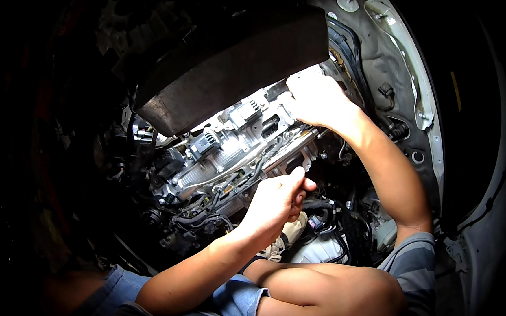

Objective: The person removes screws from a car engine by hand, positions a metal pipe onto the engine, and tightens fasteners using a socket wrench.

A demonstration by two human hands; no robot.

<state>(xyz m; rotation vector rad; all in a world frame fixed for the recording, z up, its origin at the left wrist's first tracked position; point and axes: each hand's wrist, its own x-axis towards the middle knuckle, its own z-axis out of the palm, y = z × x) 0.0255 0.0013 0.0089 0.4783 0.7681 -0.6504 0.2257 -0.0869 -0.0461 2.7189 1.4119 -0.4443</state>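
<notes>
My left hand (275, 207) is over the near edge of a car engine (230, 156), its fingers curled and the thumb pressed toward the index finger. Whatever it pinches, if anything, is hidden. Farther off and to the right, my right hand (320, 101) is closed at the engine's far right end. Glare washes out its fingers, so what they grip does not show. A black plug-in unit (246, 113) sits on the engine top left of that hand, and another such unit (205, 146) is nearer. Cables and hoses (221, 199) run along the near side, left of my left hand.
A large dark panel (235, 70) overhangs the far part of the engine. At right are the pale metal bay wall (386, 67) and black hoses (355, 54). My bent knee (366, 289) is close below, with a shoe (293, 229) beside a white plastic container (320, 249).
</notes>
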